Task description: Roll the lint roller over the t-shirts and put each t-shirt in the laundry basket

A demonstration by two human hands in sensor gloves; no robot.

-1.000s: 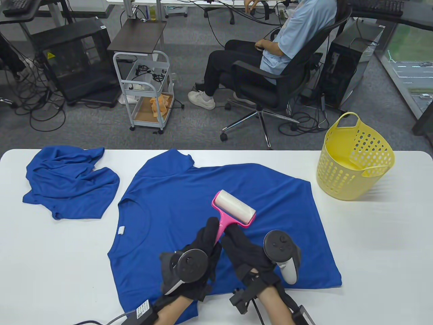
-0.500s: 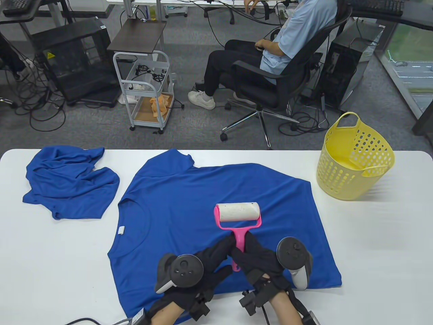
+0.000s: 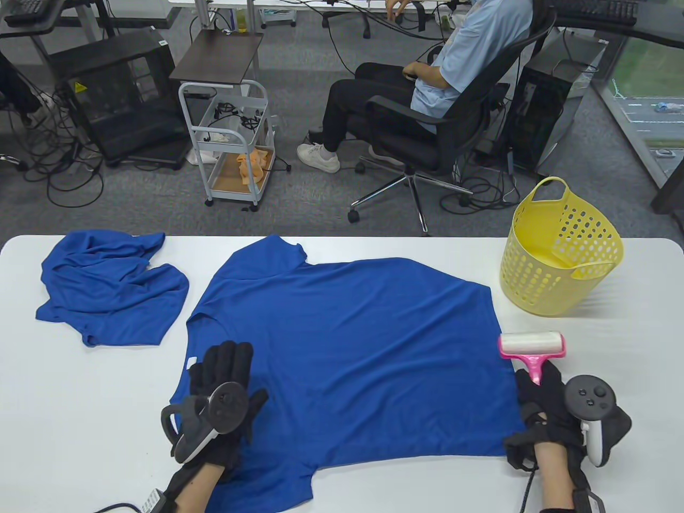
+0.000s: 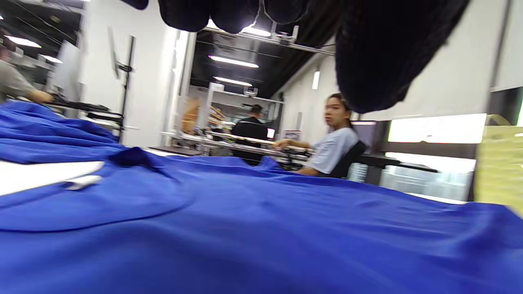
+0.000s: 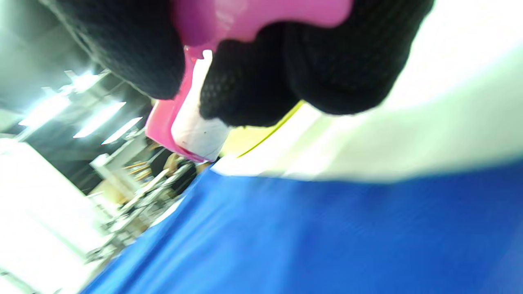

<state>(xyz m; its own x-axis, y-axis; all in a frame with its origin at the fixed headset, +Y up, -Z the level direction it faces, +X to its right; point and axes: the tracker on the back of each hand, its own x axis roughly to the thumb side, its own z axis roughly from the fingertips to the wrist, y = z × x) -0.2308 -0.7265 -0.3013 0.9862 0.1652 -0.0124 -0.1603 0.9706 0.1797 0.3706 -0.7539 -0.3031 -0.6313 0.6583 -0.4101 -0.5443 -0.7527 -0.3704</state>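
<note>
A blue t-shirt lies spread flat across the middle of the white table; it fills the lower half of the left wrist view. My left hand lies flat with straight fingers on the shirt beside its collar. My right hand grips the pink handle of the lint roller, whose white roll sits just off the shirt's right edge. In the right wrist view the gloved fingers curl round the pink handle of the lint roller. A second blue t-shirt lies crumpled at the far left.
The yellow laundry basket stands at the table's far right, just beyond the roller, with nothing showing inside it. A person sits in an office chair beyond the table. A white trolley stands on the floor behind.
My right hand has carried the lint roller off the shirt's middle to its right edge. My left hand let go near the handle and moved left onto the shirt by the collar.
</note>
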